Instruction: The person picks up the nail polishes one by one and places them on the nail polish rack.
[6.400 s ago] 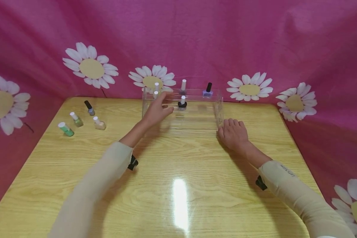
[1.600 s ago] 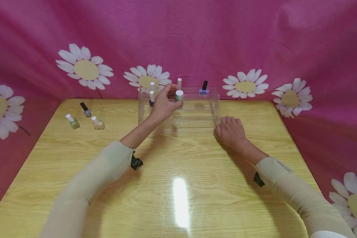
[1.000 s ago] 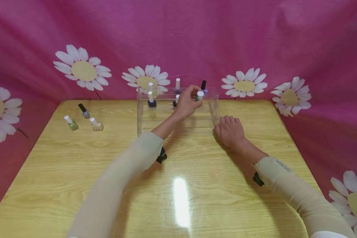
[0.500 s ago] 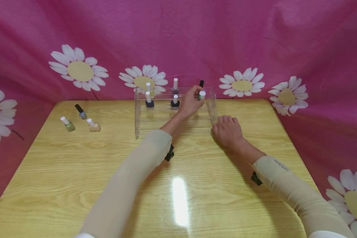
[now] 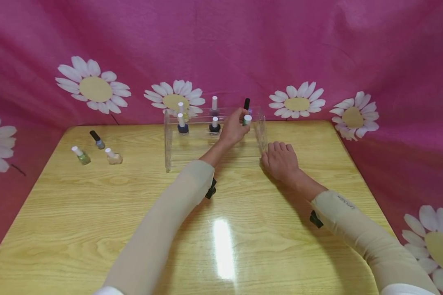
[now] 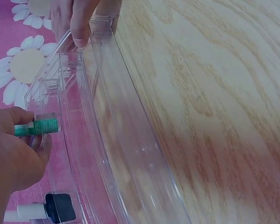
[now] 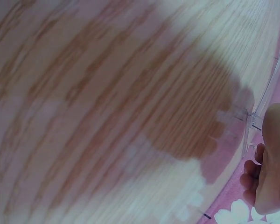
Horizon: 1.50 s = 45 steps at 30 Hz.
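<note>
In the head view my left hand (image 5: 233, 129) pinches a green nail polish bottle (image 6: 42, 126) with a white cap, over the right part of a clear acrylic rack (image 5: 167, 151). The left wrist view shows the bottle's green base right at a tier. Left of it on the same tier stand a black nail polish (image 5: 215, 128) and a navy one (image 5: 183, 128), both white-capped. My right hand (image 5: 280, 162) grips the rack's right end, thumb at its front corner, fingers curled. On the back tier are a yellowish polish (image 5: 181, 108), a pale purple one (image 5: 215, 105) and a black-capped lilac one (image 5: 247, 104), partly hidden.
At the table's left lie an olive-green polish (image 5: 83, 158), a black-capped blue polish (image 5: 100, 144) and a beige polish (image 5: 115, 159). The wooden table (image 5: 221, 196) reaches a pink flowered curtain (image 5: 236, 49) behind the rack.
My left hand has taken the green polish from the left group and carried it rightward past the black bottle to the rack's right part. The right hand has stayed at the rack's end.
</note>
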{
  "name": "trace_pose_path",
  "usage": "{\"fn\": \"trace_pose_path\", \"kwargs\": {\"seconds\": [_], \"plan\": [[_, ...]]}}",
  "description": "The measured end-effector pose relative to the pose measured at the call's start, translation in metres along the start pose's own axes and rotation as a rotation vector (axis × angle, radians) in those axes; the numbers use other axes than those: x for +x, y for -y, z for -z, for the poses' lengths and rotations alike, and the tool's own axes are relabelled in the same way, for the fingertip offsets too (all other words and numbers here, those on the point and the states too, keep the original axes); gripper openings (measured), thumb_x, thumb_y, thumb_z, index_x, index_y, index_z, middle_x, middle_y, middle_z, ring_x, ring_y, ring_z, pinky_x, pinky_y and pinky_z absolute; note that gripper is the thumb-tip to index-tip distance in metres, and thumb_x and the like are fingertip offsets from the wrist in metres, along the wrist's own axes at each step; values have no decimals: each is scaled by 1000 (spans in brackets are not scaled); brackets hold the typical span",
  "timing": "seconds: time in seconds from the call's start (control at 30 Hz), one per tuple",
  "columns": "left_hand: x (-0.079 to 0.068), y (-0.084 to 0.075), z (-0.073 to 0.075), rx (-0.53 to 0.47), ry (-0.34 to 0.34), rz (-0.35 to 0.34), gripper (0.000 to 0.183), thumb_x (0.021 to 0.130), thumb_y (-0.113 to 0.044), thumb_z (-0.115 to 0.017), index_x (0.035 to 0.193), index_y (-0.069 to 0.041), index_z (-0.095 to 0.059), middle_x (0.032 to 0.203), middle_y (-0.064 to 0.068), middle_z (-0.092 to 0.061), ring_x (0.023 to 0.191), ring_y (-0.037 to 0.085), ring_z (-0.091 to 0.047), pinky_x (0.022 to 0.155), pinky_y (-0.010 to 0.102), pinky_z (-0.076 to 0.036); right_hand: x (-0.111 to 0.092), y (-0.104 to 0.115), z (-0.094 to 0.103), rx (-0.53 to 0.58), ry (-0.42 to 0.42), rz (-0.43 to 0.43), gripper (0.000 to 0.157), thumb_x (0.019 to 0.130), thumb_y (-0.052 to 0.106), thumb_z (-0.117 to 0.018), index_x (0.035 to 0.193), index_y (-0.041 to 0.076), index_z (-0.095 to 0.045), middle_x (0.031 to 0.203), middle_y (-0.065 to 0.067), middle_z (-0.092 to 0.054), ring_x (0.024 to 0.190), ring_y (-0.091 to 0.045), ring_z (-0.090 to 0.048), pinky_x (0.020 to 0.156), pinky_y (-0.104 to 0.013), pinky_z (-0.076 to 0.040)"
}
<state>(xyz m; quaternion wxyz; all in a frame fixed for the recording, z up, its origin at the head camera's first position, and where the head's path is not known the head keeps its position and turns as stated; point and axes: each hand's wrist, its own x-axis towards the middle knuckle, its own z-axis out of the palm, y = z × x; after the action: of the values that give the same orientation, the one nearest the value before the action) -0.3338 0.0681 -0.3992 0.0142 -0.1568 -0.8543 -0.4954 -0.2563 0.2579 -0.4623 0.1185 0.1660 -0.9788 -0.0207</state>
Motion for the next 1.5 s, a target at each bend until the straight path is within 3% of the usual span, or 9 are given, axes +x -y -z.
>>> {"fn": "trace_pose_path", "kwargs": {"seconds": [0.27, 0.47, 0.67, 0.87, 1.0, 1.13, 1.37, 1.5], "plan": [[-3, -2, 9, 34, -4, -31, 42, 89, 0, -70, 128, -4, -55, 121, 12, -64, 114, 23, -60, 95, 26, -46, 4, 3, 2, -15, -10, 14, 35, 104, 28, -37, 88, -3, -45, 83, -16, -45, 81, -37, -49, 74, -48, -40], [-12, -3, 23, 81, -39, -101, 53, 85, -5, -76, 132, 0, -53, 124, 17, -59, 117, 28, -55, 97, 32, -43, 6, 3, 5, -14, 14, 4, 35, 105, 28, -38, 89, -3, -44, 84, -16, -45, 83, -37, -49, 76, -49, -40], [-35, 0, 44, -8, -42, -146, 50, 88, -4, -72, 133, 3, -52, 127, 17, -57, 117, 28, -56, 96, 33, -47, 7, 4, 9, -7, 63, -12, 35, 105, 28, -36, 89, -2, -43, 85, -16, -43, 84, -36, -47, 78, -49, -39], [-62, 7, 73, -150, -47, -161, 42, 91, 2, -67, 130, 2, -52, 124, 16, -58, 115, 32, -57, 96, 40, -49, 6, 2, 9, 4, 31, -8, 35, 105, 28, -37, 87, -2, -43, 83, -16, -43, 81, -36, -47, 76, -49, -40], [-75, 17, 93, -195, -99, -156, 41, 88, 4, -67, 127, 4, -53, 121, 20, -59, 113, 33, -59, 94, 39, -50, 5, -1, 9, 14, 12, -13, 34, 104, 27, -38, 87, -2, -44, 84, -16, -45, 82, -37, -48, 76, -49, -40], [-87, 31, 115, -223, -158, -132, 42, 87, 6, -68, 126, 4, -53, 119, 22, -59, 112, 34, -59, 96, 45, -49, 3, -1, 8, 25, 1, -13, 34, 104, 27, -38, 87, -2, -44, 85, -18, -46, 84, -39, -49, 77, -50, -40], [-113, 61, 167, -237, -224, -97, 42, 87, 8, -68, 126, 7, -51, 123, 27, -57, 114, 40, -57, 97, 46, -48, 0, 2, 2, 32, -11, -10, 35, 104, 27, -38, 85, -2, -45, 83, -17, -46, 83, -39, -50, 76, -50, -41], [-138, 62, 204, -178, -251, -52, 42, 90, 8, -65, 129, 11, -48, 125, 28, -55, 116, 38, -55, 102, 49, -44, 0, 3, 0, 21, -29, 1, 35, 103, 27, -39, 85, -2, -45, 82, -17, -45, 82, -39, -50, 75, -50, -41]]}}
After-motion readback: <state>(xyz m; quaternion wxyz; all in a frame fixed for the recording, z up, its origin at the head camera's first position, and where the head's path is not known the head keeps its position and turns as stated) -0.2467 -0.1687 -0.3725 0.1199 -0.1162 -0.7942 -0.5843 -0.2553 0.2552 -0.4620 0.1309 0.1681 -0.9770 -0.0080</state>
